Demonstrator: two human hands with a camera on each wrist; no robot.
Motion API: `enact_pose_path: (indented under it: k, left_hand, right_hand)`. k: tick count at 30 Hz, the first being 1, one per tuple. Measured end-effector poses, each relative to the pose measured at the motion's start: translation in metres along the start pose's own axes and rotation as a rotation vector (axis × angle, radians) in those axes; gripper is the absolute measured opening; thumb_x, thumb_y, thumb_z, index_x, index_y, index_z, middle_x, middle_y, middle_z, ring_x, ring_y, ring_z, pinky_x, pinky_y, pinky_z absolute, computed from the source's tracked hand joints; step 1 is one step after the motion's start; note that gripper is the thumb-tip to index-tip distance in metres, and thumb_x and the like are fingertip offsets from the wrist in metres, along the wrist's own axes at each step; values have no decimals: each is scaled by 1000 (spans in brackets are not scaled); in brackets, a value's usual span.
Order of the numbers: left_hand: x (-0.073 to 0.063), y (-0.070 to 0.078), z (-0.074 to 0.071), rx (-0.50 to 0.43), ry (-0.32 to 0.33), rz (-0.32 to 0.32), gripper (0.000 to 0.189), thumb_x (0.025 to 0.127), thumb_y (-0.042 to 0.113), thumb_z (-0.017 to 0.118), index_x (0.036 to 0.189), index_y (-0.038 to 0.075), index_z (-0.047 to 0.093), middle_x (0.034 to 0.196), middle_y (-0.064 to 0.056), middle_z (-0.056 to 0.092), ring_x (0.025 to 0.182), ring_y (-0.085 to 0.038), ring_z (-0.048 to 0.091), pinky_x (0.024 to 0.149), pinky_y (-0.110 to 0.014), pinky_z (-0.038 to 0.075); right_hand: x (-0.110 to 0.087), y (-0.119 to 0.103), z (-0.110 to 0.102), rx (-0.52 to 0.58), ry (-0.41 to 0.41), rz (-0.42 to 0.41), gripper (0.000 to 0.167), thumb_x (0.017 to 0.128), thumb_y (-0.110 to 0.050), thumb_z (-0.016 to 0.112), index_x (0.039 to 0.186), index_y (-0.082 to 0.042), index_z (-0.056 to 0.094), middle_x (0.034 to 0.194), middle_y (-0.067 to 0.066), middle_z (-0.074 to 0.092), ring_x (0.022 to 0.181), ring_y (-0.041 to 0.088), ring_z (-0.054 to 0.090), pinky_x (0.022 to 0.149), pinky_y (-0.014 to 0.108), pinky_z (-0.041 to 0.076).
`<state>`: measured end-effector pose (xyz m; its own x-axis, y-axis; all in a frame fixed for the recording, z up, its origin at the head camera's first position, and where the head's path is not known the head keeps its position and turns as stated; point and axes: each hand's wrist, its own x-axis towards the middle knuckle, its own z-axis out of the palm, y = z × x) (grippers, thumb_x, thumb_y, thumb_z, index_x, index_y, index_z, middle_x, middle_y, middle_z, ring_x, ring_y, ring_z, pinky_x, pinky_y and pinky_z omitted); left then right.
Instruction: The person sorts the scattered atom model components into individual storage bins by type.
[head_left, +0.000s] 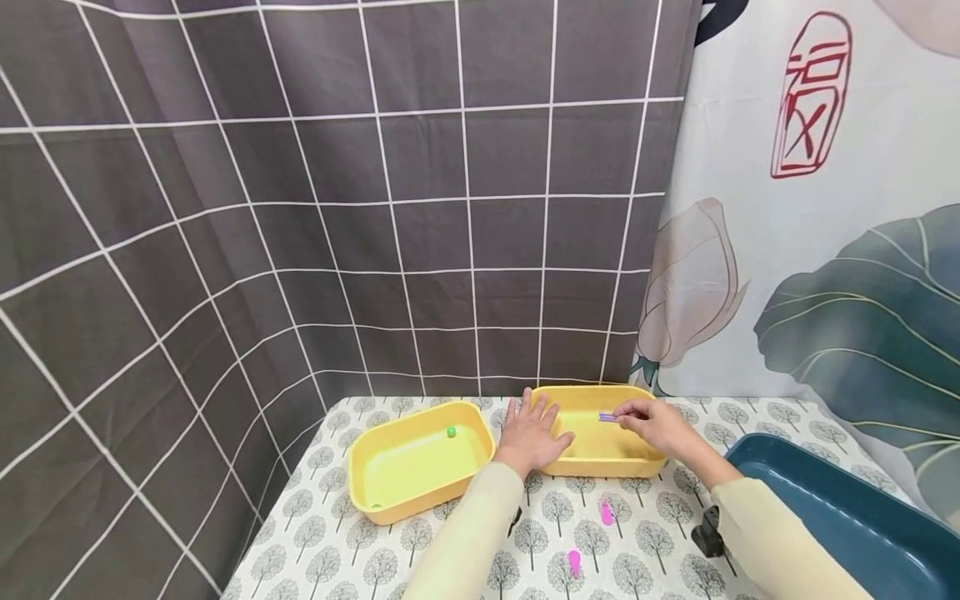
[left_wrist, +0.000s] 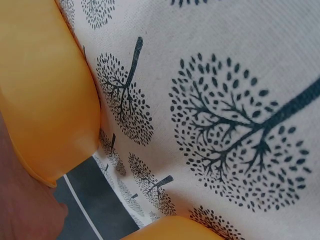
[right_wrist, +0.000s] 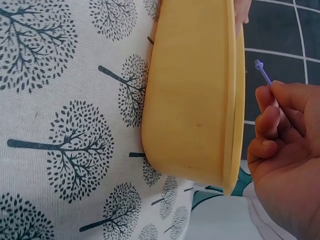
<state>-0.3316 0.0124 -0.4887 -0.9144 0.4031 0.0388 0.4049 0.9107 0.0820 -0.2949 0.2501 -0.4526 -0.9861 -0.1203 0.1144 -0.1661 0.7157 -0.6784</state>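
Note:
In the head view my right hand [head_left: 660, 429] is over the right yellow bin [head_left: 600, 468], pinching a thin purple stick [head_left: 608, 417] between thumb and fingertips. The right wrist view shows a small knob on the free tip of that purple stick [right_wrist: 263, 71]; the rest is hidden in the hand. My left hand [head_left: 531, 435] lies across the left end of the same bin with its fingers spread and nothing in its grasp. Only a blurred edge of the left hand [left_wrist: 27, 200] shows in the left wrist view, beside the bin wall [left_wrist: 50, 100].
Another yellow bin [head_left: 420, 510] at the left contains a green ball [head_left: 452, 432] and a second small green bit. Two pink pieces [head_left: 606, 512] lie on the tree-print tablecloth [head_left: 322, 533] in front. A dark blue tub [head_left: 847, 508] stands at the right.

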Motion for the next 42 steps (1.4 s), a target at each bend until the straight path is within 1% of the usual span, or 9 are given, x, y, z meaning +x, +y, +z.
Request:
enact_pose_path:
  k: [6, 13, 16, 21, 27, 29, 35, 42]
  left_hand:
    - [1, 0, 3, -7, -2, 4, 68, 101, 64, 34, 158, 27, 37, 167, 4, 26, 158, -26, 5, 127, -49, 9]
    - [1, 2, 4, -5, -13, 8, 68, 101, 64, 34, 159, 27, 37, 168, 4, 25, 158, -26, 4, 127, -49, 9]
    - [0, 3, 3, -6, -11, 9, 68, 101, 64, 34, 158, 27, 37, 168, 4, 25, 158, -26, 4, 127, -49, 8]
    - [0, 2, 4, 1, -4, 11, 68, 101, 64, 33, 158, 27, 37, 168, 4, 25, 158, -26, 5, 127, -49, 8]
    - [3, 1, 5, 19, 3, 19, 70, 101, 66, 31, 158, 28, 37, 168, 4, 25, 157, -27, 7, 127, -49, 10]
    - [3, 0, 5, 10, 8, 22, 69, 101, 65, 32, 158, 27, 38, 167, 4, 26, 157, -28, 8, 127, -49, 10]
    - [3, 0, 2, -1, -5, 20, 68, 102, 63, 33, 159, 26, 37, 168, 3, 24, 158, -28, 4, 127, -50, 8]
    - [3, -1, 1, -8, -8, 13, 67, 102, 62, 34, 158, 25, 37, 168, 3, 24, 157, -29, 5, 127, -50, 8]
  right_hand:
    - [4, 3, 0, -20, 33, 44, 19, 98, -15, 66, 107, -1, 73, 91, 6, 69, 78, 17, 56, 69, 30, 46]
    - [8, 6, -4, -28, 43, 38, 23, 97, -10, 61, 114, 4, 71, 94, 12, 72, 77, 18, 58, 68, 31, 48]
    - [7, 6, -6, -34, 43, 51, 23, 98, -11, 61, 114, 2, 71, 98, 14, 73, 81, 20, 60, 70, 32, 50]
    - [5, 7, -8, -31, 38, 48, 24, 99, -12, 61, 116, 2, 71, 101, 15, 73, 85, 21, 63, 71, 32, 51]
    - [-2, 5, -11, -20, 34, 38, 23, 98, -14, 63, 113, 1, 71, 98, 11, 73, 80, 18, 61, 69, 32, 50]
    - [-5, 4, -12, -21, 30, 36, 22, 98, -15, 63, 113, 0, 72, 96, 8, 73, 77, 16, 59, 68, 31, 50]
    - [-16, -1, -16, -37, 20, -20, 21, 97, -15, 67, 110, -1, 73, 89, 2, 69, 75, 15, 54, 64, 28, 46]
    - [-31, -6, -20, -14, -29, -72, 21, 97, -16, 67, 111, -1, 72, 85, 1, 63, 73, 13, 50, 61, 25, 44]
